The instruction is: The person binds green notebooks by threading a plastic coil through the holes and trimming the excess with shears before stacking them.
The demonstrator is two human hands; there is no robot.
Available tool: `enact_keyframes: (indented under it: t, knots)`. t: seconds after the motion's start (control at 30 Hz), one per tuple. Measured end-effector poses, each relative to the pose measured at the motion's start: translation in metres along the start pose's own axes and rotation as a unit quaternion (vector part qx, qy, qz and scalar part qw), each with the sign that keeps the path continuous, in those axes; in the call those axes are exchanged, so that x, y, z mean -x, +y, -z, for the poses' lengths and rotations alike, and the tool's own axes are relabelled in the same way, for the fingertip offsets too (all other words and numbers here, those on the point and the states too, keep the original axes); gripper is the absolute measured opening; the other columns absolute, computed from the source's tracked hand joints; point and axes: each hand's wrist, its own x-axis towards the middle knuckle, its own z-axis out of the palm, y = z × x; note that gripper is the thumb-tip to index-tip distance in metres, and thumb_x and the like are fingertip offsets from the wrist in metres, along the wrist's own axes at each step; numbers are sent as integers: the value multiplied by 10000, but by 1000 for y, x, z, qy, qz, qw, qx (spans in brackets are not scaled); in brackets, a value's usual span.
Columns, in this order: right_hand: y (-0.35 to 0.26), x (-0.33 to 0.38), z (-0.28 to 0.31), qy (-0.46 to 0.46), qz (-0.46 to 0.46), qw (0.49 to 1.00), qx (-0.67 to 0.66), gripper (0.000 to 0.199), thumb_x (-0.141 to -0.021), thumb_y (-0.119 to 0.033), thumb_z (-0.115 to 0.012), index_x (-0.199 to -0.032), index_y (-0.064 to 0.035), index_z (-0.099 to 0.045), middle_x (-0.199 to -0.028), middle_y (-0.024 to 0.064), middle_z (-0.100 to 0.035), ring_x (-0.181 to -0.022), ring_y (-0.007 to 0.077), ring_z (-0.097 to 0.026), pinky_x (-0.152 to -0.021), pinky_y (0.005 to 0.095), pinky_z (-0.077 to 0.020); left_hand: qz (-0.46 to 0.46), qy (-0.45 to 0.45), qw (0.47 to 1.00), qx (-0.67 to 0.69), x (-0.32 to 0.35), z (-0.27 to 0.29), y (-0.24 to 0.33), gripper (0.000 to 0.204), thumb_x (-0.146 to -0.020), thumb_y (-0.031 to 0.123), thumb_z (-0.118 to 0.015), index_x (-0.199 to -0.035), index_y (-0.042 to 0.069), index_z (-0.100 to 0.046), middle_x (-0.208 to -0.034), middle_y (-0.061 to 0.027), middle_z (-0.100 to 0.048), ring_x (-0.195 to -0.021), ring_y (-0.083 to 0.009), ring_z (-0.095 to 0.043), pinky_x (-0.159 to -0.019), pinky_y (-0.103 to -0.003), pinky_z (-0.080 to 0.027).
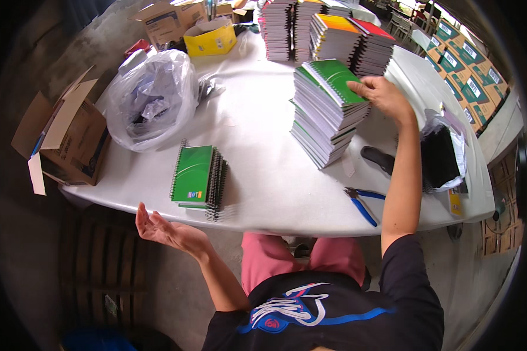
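A tall, leaning stack of green-covered notebooks (328,114) stands right of the table's middle. At its top right corner, my right hand (380,96) has thumb and fingers closed on the edge of the top green notebook (334,76). A shorter pile of green spiral notebooks (193,175) lies near the table's front edge on the left, with black wire coils showing along its sides. Just beyond that edge hangs my left hand (170,231), palm up and fingers spread, holding nothing. Blue-handled pliers (363,205) rest on the table below the tall stack.
On the left are an open cardboard box (73,143) and a clear plastic bag (152,105) of scraps. A yellow box (211,40) sits behind them. More notebook stacks (334,38) rise at the back. A dark object (377,159) and a white-lined black container (442,155) lie right.
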Motion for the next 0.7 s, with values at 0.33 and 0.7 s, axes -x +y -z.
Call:
enact_keyframes:
  t: [0.33, 0.7]
  knots:
    - [-19, 74, -24, 170, 187, 900, -355, 363, -781, -220, -749, -981, -2, -539, -821, 110, -644, -740, 216, -649, -665, 308, -490, 165, -302, 914, 216, 65, -53, 78, 531, -885, 115, -592, -1344, 17, -344, -1304, -143, -437, -1185, -221, -456, -997, -344, -359]
    - [133, 109, -60, 260, 43, 964, 45, 446, -773, -226, -710, -1161, -72, -553, -1133, 156, -595, -1019, 351, -577, -869, 407, -466, -180, -638, 720, -207, 43, -52, 71, 138, -803, 78, -654, -928, 109, -605, -853, -25, -631, -823, -213, -603, -948, -424, -356]
